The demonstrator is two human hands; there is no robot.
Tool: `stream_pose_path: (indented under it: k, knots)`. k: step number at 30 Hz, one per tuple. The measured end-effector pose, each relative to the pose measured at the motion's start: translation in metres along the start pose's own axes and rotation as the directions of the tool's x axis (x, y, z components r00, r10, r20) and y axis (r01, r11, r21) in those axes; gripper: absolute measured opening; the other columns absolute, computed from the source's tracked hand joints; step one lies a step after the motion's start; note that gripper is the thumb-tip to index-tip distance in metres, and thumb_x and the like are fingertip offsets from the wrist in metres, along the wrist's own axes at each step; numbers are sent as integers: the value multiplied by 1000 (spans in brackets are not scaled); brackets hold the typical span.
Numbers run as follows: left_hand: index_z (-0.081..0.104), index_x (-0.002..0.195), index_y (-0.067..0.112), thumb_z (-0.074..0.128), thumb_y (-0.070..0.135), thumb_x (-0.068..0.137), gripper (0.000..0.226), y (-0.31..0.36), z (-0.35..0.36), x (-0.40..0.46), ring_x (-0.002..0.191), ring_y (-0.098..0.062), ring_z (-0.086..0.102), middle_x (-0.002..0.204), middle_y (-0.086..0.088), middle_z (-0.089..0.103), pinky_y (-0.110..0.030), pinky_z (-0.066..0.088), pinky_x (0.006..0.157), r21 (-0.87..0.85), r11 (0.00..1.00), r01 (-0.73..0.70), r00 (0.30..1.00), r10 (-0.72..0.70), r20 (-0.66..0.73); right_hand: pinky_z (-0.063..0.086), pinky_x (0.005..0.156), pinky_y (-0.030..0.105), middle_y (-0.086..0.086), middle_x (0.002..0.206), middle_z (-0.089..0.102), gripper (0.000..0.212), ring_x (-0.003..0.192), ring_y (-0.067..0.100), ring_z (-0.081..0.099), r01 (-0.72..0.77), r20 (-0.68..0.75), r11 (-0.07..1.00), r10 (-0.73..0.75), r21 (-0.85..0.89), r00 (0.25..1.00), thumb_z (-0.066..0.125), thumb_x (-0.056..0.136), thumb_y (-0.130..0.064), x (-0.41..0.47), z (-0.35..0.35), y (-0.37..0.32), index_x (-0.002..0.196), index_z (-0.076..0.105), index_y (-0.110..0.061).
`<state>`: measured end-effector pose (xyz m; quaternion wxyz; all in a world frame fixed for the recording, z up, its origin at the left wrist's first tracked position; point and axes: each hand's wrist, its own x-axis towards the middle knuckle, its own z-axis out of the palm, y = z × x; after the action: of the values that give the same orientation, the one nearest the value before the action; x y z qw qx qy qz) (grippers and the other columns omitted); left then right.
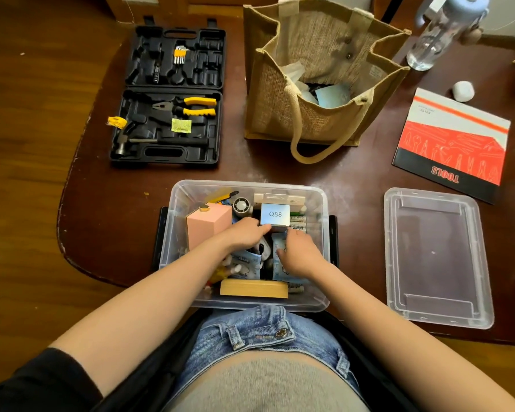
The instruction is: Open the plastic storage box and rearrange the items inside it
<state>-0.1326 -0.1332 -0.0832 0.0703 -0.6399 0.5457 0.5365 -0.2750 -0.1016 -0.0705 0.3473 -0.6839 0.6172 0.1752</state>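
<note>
Storage box [179, 233]: clear plastic, open, at the near edge of the dark wooden table [354, 171], directly in front of us; black latches show at both short sides.
Lid [437, 257]: removed, lying flat on the table to the right of the box, apart from it.
Contents: pink box [207, 226] upright at the left; silver box marked Q88 [275, 214] toward the far middle; wooden block [254, 288] against the near wall; blue pouches [247, 263] in the middle; a small round fan [241, 205] at the far wall.
Left hand [246, 233]: inside the box, fingers extended together, tips touching the near edge of the Q88 box; we cannot tell whether it grips.
Right hand [299, 254]: inside the box, fingers curled down onto a blue pouch; we cannot tell whether it pinches it.
Tool case [170, 96]: black, open, far left, holding pliers [188, 107] and a hammer [149, 142].
Jute bag [318, 81]: standing open behind the box.
Booklet [452, 144]: red, far right.
Bottle [440, 31]: far right corner.
</note>
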Motion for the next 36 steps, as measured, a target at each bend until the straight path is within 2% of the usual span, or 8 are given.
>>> stream_pose_path:
  k: [6, 13, 17, 18, 23, 28, 32, 36]
  knots:
    - [53, 129, 5, 40, 37, 100, 46, -1, -1, -5, 109, -26, 57, 123, -13, 60, -35, 43, 92, 30, 999, -42, 999, 42, 17, 43, 94, 34, 19, 134, 37, 55, 124, 30, 37, 0, 11, 946, 4, -323, 1000, 55, 87, -9, -3, 3, -6, 135, 32, 3]
    - [48, 124, 11, 59, 25, 90, 38, -11, 0, -22, 99, -22, 53, 123, -9, 49, -29, 43, 77, 378, 918, -122, 989, 143, -28, 45, 88, 34, 15, 124, 49, 39, 116, 29, 45, 50, -61, 902, -84, -428, 995, 55, 86, -6, -2, -13, -4, 124, 51, -5]
    - [47, 116, 12, 63, 26, 88, 35, -15, 1, -24, 90, -21, 53, 110, -7, 55, -28, 42, 68, 421, 896, -142, 985, 168, -26, 45, 63, 30, 6, 85, 54, 6, 88, 28, 53, 209, 172, 877, -148, -432, 974, 57, 84, -9, -13, -33, -5, 78, 56, -11]
    - [45, 115, 11, 63, 27, 88, 36, -15, 3, -25, 84, -20, 51, 101, -5, 56, -27, 41, 62, 412, 901, -137, 985, 166, -37, 41, 55, 27, 3, 74, 53, 17, 77, 26, 52, 262, 254, 869, -165, -420, 953, 60, 83, -14, -15, -37, -4, 68, 53, -11]
    - [46, 115, 14, 58, 22, 88, 30, -14, 13, -25, 86, -24, 56, 99, -7, 62, -30, 39, 62, 338, 934, -118, 969, 182, -165, 40, 59, 24, 11, 89, 69, 43, 68, 17, 51, 324, 534, 921, -166, -218, 829, 58, 89, -43, -23, -48, 4, 96, 70, -2]
    - [54, 100, 27, 63, 18, 80, 24, -18, 10, -36, 79, -13, 54, 96, 2, 63, -24, 39, 59, 193, 956, -219, 943, 258, -208, 46, 61, 19, 0, 79, 69, 35, 62, 10, 56, 217, 491, 976, -180, -18, 852, 49, 96, -33, -15, -56, 4, 88, 73, -9]
    - [56, 98, 30, 59, 12, 79, 26, -23, 10, -48, 71, -3, 52, 89, 11, 58, -20, 36, 52, 117, 956, -268, 916, 291, -278, 45, 57, 22, -1, 67, 65, 30, 60, 14, 57, 210, 405, 976, -167, -64, 899, 61, 88, -34, -9, -46, 5, 66, 65, -14]
    - [58, 105, 29, 61, 12, 84, 28, -28, 12, -56, 83, -6, 55, 100, 16, 55, -12, 40, 60, 94, 940, -328, 883, 340, -324, 50, 68, 29, 4, 87, 71, 21, 75, 16, 60, 185, 294, 982, -168, -29, 941, 67, 82, -32, -6, -35, 6, 84, 72, -11]
